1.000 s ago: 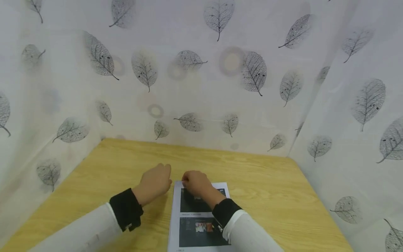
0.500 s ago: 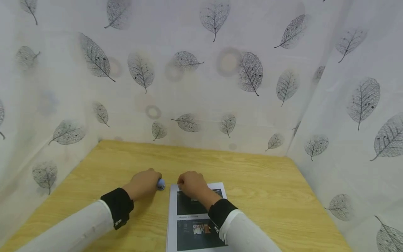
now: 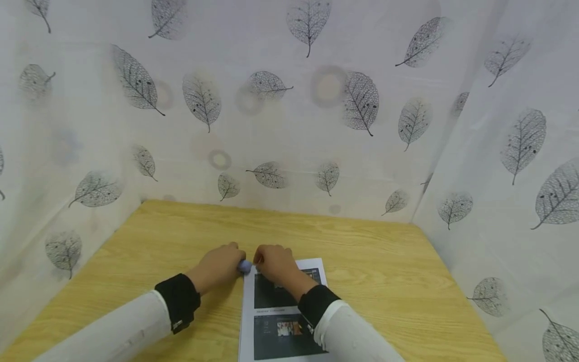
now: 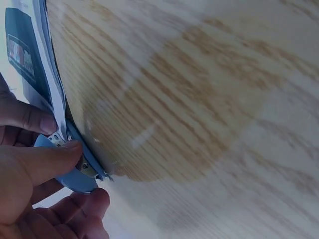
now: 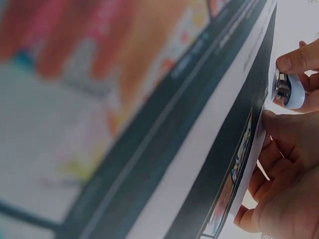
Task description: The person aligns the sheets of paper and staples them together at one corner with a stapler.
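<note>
My left hand [image 3: 220, 266] grips a small light-blue stapler [image 3: 245, 266] at the top left corner of a stack of printed sheets [image 3: 247, 322]. In the left wrist view the stapler [image 4: 79, 180] has its jaws around the corner of the sheets, the thumb pressing on its side. My right hand [image 3: 276, 264] pinches the stack's top edge beside the stapler, thumb on the printed face and fingers behind, as the right wrist view shows. Dark pictures fill much of the top page. The right forearm covers part of it.
The stack lies on a wood-grain table [image 3: 375, 281]. Pale cloth with a leaf print [image 3: 289, 130] hangs behind the table and along both sides. Each wrist wears a black band [image 3: 178, 302] over a white sleeve.
My left hand first swung left and down, bringing the blue stapler into sight, then came right to the stack's corner. The right hand kept its pinch on the sheets.
</note>
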`<action>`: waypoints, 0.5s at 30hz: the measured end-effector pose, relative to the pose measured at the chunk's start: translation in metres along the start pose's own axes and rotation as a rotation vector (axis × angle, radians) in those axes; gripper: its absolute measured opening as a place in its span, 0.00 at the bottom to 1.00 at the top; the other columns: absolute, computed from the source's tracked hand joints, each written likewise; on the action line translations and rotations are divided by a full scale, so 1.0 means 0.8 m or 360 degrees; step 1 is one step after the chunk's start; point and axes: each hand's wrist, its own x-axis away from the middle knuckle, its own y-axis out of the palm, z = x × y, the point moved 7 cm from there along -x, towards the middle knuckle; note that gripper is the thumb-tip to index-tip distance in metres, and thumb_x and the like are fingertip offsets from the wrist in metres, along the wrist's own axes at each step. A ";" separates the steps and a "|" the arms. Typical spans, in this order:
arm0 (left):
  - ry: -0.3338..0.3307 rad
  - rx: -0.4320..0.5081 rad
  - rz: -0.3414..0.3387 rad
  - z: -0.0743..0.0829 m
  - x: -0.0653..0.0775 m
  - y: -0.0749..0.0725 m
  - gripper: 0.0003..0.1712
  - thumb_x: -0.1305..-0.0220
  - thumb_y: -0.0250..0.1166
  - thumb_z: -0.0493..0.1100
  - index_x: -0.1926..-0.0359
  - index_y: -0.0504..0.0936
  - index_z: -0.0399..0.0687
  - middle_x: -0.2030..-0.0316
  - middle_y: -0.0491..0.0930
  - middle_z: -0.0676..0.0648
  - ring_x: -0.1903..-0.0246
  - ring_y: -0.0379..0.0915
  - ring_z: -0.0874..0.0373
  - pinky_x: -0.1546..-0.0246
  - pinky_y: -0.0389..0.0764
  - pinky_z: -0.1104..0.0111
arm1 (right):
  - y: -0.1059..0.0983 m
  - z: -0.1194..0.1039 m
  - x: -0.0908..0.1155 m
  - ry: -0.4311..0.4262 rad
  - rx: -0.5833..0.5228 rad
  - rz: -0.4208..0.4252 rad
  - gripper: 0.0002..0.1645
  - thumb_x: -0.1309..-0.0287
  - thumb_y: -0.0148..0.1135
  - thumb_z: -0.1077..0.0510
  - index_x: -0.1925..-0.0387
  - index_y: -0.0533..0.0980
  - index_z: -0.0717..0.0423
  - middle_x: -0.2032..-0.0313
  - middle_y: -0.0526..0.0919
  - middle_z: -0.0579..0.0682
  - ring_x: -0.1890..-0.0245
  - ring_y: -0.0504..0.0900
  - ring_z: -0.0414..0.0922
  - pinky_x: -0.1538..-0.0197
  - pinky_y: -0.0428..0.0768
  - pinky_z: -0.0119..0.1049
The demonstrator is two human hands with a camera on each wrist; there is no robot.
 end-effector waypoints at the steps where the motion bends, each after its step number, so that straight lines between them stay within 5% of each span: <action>1: 0.0012 -0.0008 0.0004 0.001 -0.001 0.001 0.04 0.39 0.72 0.36 0.65 0.84 0.42 0.69 0.74 0.46 0.71 0.68 0.56 0.68 0.79 0.58 | 0.000 -0.001 0.000 -0.0001 -0.0011 -0.0005 0.03 0.37 0.68 0.55 0.62 0.83 0.42 0.67 0.84 0.38 0.64 0.80 0.40 0.41 0.72 0.60; 11: 0.0260 -0.0052 0.0065 0.012 -0.002 -0.003 0.08 0.43 0.76 0.36 0.62 0.88 0.48 0.70 0.72 0.51 0.70 0.68 0.60 0.68 0.77 0.63 | 0.001 -0.002 0.001 -0.0005 -0.0045 -0.0007 0.03 0.37 0.68 0.55 0.61 0.82 0.43 0.66 0.83 0.39 0.65 0.78 0.39 0.41 0.71 0.62; 15: 0.0275 -0.0036 0.0050 0.012 -0.003 -0.003 0.09 0.42 0.75 0.35 0.60 0.89 0.49 0.69 0.72 0.52 0.70 0.68 0.60 0.70 0.76 0.64 | -0.001 -0.002 0.002 0.0002 -0.0045 -0.0013 0.04 0.36 0.68 0.53 0.60 0.82 0.44 0.66 0.83 0.39 0.65 0.78 0.40 0.42 0.72 0.61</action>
